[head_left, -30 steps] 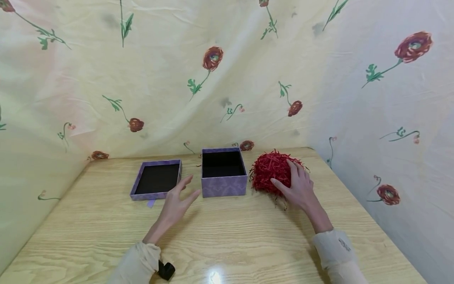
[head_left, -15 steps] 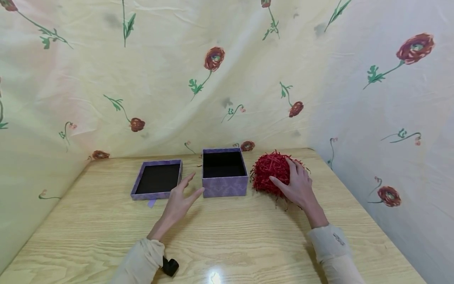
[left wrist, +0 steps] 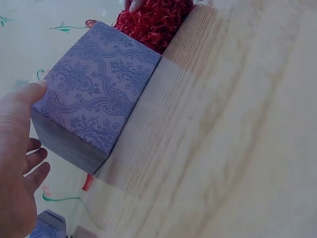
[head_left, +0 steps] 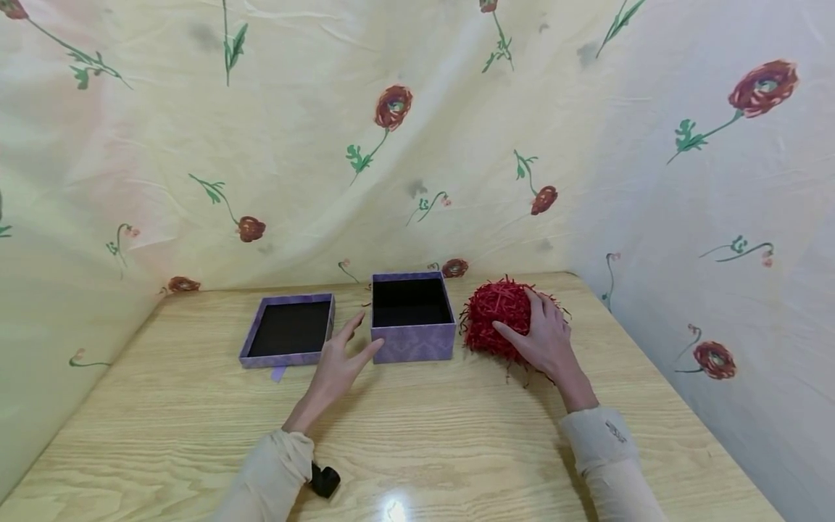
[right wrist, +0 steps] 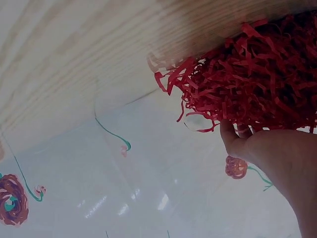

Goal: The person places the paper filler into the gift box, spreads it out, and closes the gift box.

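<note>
A mound of red shredded paper (head_left: 499,319) lies on the wooden table, right of the box. My right hand (head_left: 548,337) rests on its right side, thumb in front and fingers spread over the top; some fingertips (right wrist: 230,131) show against the strands in the right wrist view. In the middle stands a purple patterned box (head_left: 414,342), its top uncovered and its inside black. My left hand (head_left: 335,366) is at the box's left side, fingers apart and holding nothing. Its thumb (left wrist: 37,89) is at the box's edge in the left wrist view; contact is hard to tell.
Left of the box lies a shallow purple lid (head_left: 287,330), black inside facing up, with a small purple tab (head_left: 278,373). A black object (head_left: 324,480) is at the left cuff. Flowered cloth (head_left: 293,145) hangs behind and beside the table (head_left: 443,442).
My left hand has moved slightly right and up, closer to the box's left side. My right hand stays on the red paper, its forearm shifted a little left.
</note>
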`<state>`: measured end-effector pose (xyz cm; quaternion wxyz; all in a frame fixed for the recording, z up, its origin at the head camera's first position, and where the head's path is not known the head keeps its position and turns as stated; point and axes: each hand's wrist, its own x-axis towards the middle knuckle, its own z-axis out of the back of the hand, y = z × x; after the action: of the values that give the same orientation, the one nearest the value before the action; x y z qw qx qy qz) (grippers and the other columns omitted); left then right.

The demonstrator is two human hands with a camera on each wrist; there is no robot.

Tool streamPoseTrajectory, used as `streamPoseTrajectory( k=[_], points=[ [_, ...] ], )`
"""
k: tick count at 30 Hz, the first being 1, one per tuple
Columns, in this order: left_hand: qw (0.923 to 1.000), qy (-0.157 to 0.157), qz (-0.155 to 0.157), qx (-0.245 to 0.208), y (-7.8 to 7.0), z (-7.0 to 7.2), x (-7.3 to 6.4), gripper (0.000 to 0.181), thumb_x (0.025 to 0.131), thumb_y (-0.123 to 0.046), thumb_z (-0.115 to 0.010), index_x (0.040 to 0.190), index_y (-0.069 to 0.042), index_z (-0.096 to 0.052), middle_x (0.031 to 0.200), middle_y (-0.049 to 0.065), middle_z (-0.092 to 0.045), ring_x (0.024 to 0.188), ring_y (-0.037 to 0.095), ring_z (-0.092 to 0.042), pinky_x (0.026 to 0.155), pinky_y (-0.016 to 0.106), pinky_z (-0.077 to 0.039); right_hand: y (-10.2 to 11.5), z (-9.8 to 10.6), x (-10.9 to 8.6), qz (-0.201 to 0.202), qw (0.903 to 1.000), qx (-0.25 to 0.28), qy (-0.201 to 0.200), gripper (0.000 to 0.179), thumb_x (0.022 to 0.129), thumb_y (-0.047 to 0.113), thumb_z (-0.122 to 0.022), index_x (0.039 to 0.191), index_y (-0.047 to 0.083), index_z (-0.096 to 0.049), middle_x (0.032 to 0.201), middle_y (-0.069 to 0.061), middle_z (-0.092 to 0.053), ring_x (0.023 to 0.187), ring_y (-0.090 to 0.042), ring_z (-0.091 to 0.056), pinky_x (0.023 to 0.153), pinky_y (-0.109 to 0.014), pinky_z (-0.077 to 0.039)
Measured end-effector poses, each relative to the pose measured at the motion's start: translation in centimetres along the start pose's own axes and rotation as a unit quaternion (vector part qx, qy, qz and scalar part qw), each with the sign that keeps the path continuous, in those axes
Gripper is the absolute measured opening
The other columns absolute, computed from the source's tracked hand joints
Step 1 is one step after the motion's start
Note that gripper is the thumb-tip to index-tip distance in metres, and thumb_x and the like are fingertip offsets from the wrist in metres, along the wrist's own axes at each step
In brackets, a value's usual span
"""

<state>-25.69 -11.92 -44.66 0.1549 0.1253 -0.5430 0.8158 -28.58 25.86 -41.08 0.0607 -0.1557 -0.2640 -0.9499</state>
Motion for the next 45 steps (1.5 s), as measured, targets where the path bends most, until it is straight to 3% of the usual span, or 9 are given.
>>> streamPoseTrajectory(
  k=[9, 17, 23, 34, 45],
  points=[
    [1.0, -0.003, 0.001, -0.004, 0.3, -0.5, 0.6, 0.072, 0.099, -0.034, -0.073, 0.16, -0.01, -0.041, 0.16, 0.013, -0.042, 0.14, 0.045, -0.045, 0.109, 0.06, -0.043, -0.2, -0.4, 0.4, -0.007, 0.9999, 0.004, 0.015, 0.098, 0.095, 0.056, -0.068, 0.161, -0.001, -0.023, 0.157, -0.037, -0.024, 0.143, -0.059, -0.021, 0.11, -0.078, -0.018],
    [0.9996, 0.001, -0.023, -0.019, 0.6, -0.7, 1.1, 0.072, 0.099, -0.025, -0.074, 0.159, -0.004, -0.039, 0.159, 0.018, -0.042, 0.142, 0.039, -0.044, 0.111, 0.054, -0.043, -0.5, -0.4, 0.6, -0.011, 0.9996, 0.006, 0.026, 0.101, 0.094, 0.056, -0.069, 0.161, -0.002, -0.021, 0.157, -0.037, -0.023, 0.144, -0.059, -0.02, 0.106, -0.081, -0.023],
    [0.9994, 0.002, -0.027, -0.021, 0.4, -0.9, 1.4, 0.071, 0.1, -0.022, -0.073, 0.159, -0.002, -0.039, 0.158, 0.022, -0.042, 0.141, 0.041, -0.046, 0.11, 0.052, -0.044, -0.8, -0.7, 0.7, -0.004, 0.9994, 0.009, 0.034, 0.101, 0.095, 0.054, -0.07, 0.161, -0.004, -0.019, 0.157, -0.037, -0.022, 0.142, -0.059, -0.022, 0.106, -0.079, -0.029],
    [0.9994, 0.008, -0.024, -0.025, 0.4, -1.0, 1.6, 0.07, 0.102, -0.023, -0.07, 0.161, -0.006, -0.036, 0.158, 0.021, -0.041, 0.142, 0.039, -0.045, 0.112, 0.051, -0.042, -0.8, -0.8, 0.8, 0.005, 0.999, 0.017, 0.041, 0.097, 0.095, 0.047, -0.072, 0.16, -0.004, -0.021, 0.156, -0.037, -0.025, 0.143, -0.059, -0.023, 0.11, -0.076, -0.026],
    [0.9991, 0.009, -0.034, -0.024, 0.5, -1.0, 1.8, 0.07, 0.102, -0.022, -0.069, 0.16, -0.002, -0.036, 0.157, 0.022, -0.043, 0.139, 0.042, -0.047, 0.11, 0.052, -0.043, -0.8, -0.8, 0.9, 0.001, 0.998, 0.019, 0.061, 0.094, 0.097, 0.043, -0.071, 0.159, -0.008, -0.021, 0.154, -0.038, -0.026, 0.143, -0.06, -0.021, 0.11, -0.076, -0.026]
  ],
)
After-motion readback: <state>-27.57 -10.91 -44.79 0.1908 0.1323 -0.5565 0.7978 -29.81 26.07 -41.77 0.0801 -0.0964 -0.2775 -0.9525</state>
